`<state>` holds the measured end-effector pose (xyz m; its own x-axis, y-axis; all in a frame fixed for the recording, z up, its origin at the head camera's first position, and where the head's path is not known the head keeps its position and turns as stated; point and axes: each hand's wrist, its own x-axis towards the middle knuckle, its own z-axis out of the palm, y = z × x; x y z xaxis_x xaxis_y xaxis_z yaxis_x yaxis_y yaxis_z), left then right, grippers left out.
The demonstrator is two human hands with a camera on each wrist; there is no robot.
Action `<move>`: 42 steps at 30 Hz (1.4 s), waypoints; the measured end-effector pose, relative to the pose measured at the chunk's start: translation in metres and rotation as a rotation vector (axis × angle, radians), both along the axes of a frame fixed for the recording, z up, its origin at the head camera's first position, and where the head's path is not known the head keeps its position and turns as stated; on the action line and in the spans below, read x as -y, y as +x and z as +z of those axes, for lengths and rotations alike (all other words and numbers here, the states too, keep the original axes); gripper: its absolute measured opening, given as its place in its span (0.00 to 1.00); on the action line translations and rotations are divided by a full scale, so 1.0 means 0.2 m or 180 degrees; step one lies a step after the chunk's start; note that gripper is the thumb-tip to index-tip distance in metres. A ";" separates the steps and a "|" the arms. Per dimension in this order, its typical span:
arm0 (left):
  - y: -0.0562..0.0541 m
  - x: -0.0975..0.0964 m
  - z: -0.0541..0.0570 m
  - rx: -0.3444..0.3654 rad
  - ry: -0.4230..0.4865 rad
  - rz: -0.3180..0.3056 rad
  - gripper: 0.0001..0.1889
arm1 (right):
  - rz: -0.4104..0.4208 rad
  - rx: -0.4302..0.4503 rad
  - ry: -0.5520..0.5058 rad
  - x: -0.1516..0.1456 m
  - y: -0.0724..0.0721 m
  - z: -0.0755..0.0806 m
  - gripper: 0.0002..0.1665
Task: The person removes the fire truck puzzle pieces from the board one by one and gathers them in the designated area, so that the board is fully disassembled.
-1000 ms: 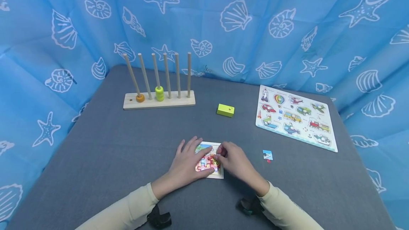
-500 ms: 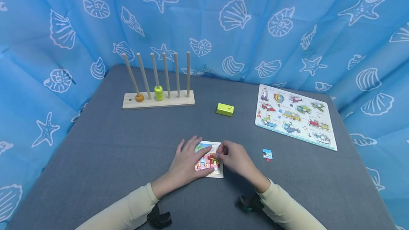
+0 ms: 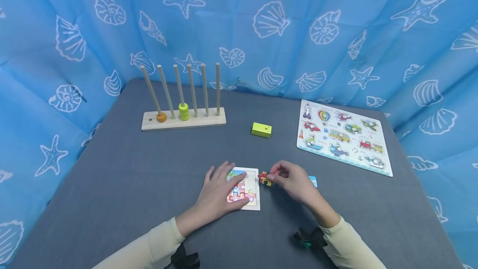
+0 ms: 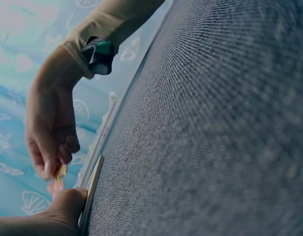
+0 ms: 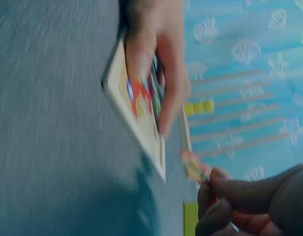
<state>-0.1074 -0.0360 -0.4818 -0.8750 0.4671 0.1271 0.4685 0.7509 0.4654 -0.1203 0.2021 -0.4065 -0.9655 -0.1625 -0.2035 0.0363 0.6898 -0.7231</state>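
Note:
My left hand (image 3: 216, 194) lies with spread fingers across a small jigsaw puzzle tray (image 3: 255, 206), its thumb and forefinger over the right part of the picture. Pink and red pieces fill the lower part, while bare backing shows at the upper right. Just right of the tray, my right hand (image 3: 293, 179) pinches a red and yellow jigsaw piece (image 3: 265, 179) between thumb and forefinger. The right wrist view shows this piece (image 5: 195, 167) raised off the table at the fingertips. A blue jigsaw piece (image 3: 313, 180) lies on the table, partly hidden behind the right hand.
A wooden peg stand (image 3: 213, 121) with upright rods, one orange bead and green beads stands at the back left. Beyond the tray lies a yellow-green block (image 3: 261, 130). A white vehicle puzzle board (image 3: 343, 138) lies at the right. A blue curtain (image 3: 224, 20) hangs behind the table.
My right hand has lifted the red and yellow piece out of the tray and moved right with it, uncovering bare backing. The left hand has stayed on the tray.

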 end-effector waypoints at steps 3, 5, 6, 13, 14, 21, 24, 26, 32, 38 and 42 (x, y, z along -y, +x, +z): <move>0.00 0.00 -0.01 -0.0030 0.0035 -0.0012 0.35 | 0.0051 -0.0005 -0.0037 -0.10 0.02 0.01 0.06; 0.01 0.00 -0.01 -0.0059 0.0067 -0.0024 0.35 | 0.0095 0.0002 -0.0043 -0.18 0.04 0.02 0.06; 0.01 0.00 -0.01 -0.0072 0.0082 -0.0031 0.35 | 0.0103 0.0027 -0.0053 -0.22 0.05 0.02 0.06; 0.02 0.01 -0.02 -0.0085 0.0105 -0.0029 0.35 | 0.0020 0.0297 -0.0165 -0.46 0.13 0.01 0.10; 0.02 0.01 -0.02 -0.0073 0.0110 -0.0028 0.35 | 0.0020 0.0319 -0.0196 -0.48 0.14 0.01 0.10; 0.02 0.01 -0.02 -0.0018 0.0074 -0.0026 0.35 | 0.0030 0.0558 -0.0258 -0.58 0.18 0.00 0.13; 0.02 0.00 -0.02 -0.0031 0.0039 -0.0030 0.35 | 0.0093 0.0621 -0.0252 -0.60 0.19 -0.01 0.14; 0.01 0.00 -0.02 -0.0039 0.0028 -0.0036 0.35 | 0.0138 0.0620 -0.0231 -0.60 0.19 -0.02 0.14; 0.01 -0.01 -0.01 -0.0062 0.0005 -0.0049 0.35 | 0.0109 0.0525 0.0049 -0.61 0.20 -0.04 0.11; 0.00 0.00 -0.01 -0.0073 0.0048 -0.0047 0.35 | -0.0015 0.0495 0.0256 -0.60 0.21 -0.04 0.13; 0.01 0.01 -0.01 -0.0140 0.0127 -0.0042 0.34 | 0.0046 0.0341 0.0334 -0.59 0.21 -0.04 0.15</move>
